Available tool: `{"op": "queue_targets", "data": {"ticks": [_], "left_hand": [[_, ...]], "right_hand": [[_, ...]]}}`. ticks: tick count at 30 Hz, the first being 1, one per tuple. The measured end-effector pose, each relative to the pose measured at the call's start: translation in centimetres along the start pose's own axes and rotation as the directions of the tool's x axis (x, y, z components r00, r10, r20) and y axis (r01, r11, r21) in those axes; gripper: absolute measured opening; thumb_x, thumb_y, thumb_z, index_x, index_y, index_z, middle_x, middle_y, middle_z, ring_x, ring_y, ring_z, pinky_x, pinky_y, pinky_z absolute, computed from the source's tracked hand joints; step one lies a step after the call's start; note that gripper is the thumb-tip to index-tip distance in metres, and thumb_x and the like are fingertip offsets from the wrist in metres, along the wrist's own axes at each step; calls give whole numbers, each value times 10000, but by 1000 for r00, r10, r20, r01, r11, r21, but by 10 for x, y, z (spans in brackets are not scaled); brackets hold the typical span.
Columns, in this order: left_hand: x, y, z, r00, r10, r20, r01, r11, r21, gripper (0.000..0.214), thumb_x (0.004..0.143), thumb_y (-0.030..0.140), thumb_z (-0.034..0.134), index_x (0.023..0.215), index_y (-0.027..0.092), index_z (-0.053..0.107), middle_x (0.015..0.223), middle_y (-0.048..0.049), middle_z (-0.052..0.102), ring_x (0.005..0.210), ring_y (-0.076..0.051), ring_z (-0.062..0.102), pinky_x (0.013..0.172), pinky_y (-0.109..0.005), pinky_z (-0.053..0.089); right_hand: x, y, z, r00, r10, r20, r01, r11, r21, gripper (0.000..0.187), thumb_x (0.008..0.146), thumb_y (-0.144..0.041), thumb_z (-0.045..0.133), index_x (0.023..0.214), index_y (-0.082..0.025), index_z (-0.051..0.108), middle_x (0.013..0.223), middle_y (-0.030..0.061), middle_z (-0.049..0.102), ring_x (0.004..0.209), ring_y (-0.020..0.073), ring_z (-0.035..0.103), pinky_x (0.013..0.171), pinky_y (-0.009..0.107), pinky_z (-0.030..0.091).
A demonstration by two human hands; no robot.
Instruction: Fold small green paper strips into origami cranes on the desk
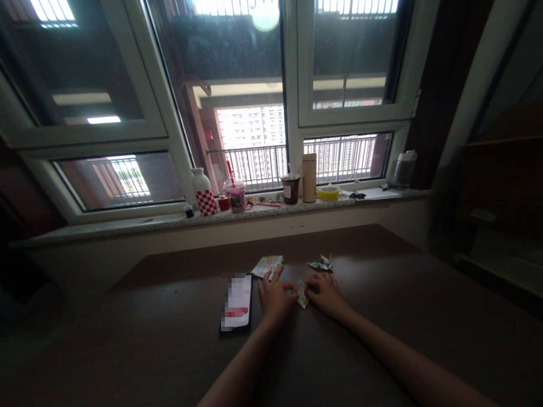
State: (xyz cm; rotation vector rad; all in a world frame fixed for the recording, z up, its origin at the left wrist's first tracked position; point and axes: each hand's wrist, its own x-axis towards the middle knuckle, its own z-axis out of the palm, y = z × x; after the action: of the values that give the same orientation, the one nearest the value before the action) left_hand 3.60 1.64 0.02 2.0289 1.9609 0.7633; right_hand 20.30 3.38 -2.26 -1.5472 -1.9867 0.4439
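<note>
From the head view: pinches a small printed packet (301, 296) at its left edge with thumb and finger of the left hand (276, 298) — grasps its right edge with fingertips of the right hand (326, 293), low over the brown table (178, 356), between both hands. Extends other left fingers onto a larger printed packet (266, 265). Shows a phone (237, 302) left of the left hand, crumpled wrappers (323, 264) just beyond the right — and, farther off, a checkered bottle (206, 199) on the windowsill (127, 227).
</note>
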Motion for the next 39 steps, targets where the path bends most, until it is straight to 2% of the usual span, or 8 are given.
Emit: {"op": "queue_targets", "data": {"ticks": [2, 5, 10, 19, 27, 32, 36, 39], "left_hand": [[0, -2, 0, 1000, 5, 3, -5, 1000, 0, 148, 710, 329, 683, 818, 345, 783, 1522, 101, 404, 1414, -333, 258, 1181, -569, 98], [1, -3, 0, 1000, 8, 3, -8, 1000, -3, 148, 703, 332, 686, 815, 341, 782, 1519, 96, 412, 1412, -340, 266, 1179, -578, 102], [0, -2, 0, 1000, 16, 3, -16, 1000, -1, 147, 715, 337, 675, 817, 339, 781, 1512, 89, 424, 1408, -343, 270, 1174, -598, 86], [-1, -1, 0, 1000, 22, 6, -22, 1000, 7, 160, 733, 331, 666, 840, 331, 785, 1512, 71, 427, 1409, -342, 266, 1165, -624, 77], [-1, 0, -1, 998, 42, 42, -41, 999, -19, 140, 751, 336, 646, 801, 342, 777, 1509, 86, 427, 1430, -336, 235, 1154, -653, 27], [2, -3, -2, 992, 37, 121, -31, 998, -52, 155, 768, 389, 629, 816, 331, 765, 1528, 90, 397, 1460, -339, 183, 1143, -672, -13], [3, -6, -3, 983, 55, 172, -49, 998, -39, 252, 692, 490, 712, 879, 326, 754, 1563, 75, 337, 1471, -373, 127, 1129, -691, -37], [3, -7, -2, 980, 66, 186, -63, 998, -21, 317, 650, 506, 756, 913, 331, 740, 1568, 67, 328, 1471, -375, 125, 1117, -712, -30]], "right_hand": [[0, 5, -3, 999, -40, 24, 38, 998, 43, 276, 835, -390, 572, 987, -248, 753, 1074, 57, 671, 1118, 265, 509, 1064, 446, 284], [0, 11, -7, 995, -93, 41, 88, 990, 113, 254, 831, -344, 582, 1001, -264, 753, 1094, 49, 675, 1123, 262, 514, 1049, 428, 321], [2, 18, -8, 991, -117, 59, 108, 985, 136, 221, 807, -330, 629, 970, -257, 760, 1092, 57, 684, 1127, 268, 522, 1033, 425, 347], [4, 23, 2, 991, -133, -10, 133, 983, 125, 226, 821, -374, 646, 957, -237, 764, 1070, 59, 692, 1102, 254, 542, 1017, 401, 348], [5, 20, 1, 993, -115, -10, 115, 989, 98, 176, 754, -363, 692, 869, -249, 763, 1028, 38, 691, 1077, 244, 555, 993, 382, 356], [5, 14, 1, 997, -75, -24, 77, 994, 78, 152, 726, -342, 695, 830, -249, 756, 991, 34, 689, 1058, 242, 561, 990, 381, 354], [4, 9, 0, 999, -27, -30, 29, 998, 48, 139, 720, -332, 686, 801, -239, 751, 970, 33, 684, 1055, 243, 559, 989, 378, 353], [5, 9, -1, 999, -25, -25, 27, 998, 52, 140, 719, -333, 692, 797, -231, 747, 974, 34, 685, 1051, 242, 562, 977, 371, 363]]}}
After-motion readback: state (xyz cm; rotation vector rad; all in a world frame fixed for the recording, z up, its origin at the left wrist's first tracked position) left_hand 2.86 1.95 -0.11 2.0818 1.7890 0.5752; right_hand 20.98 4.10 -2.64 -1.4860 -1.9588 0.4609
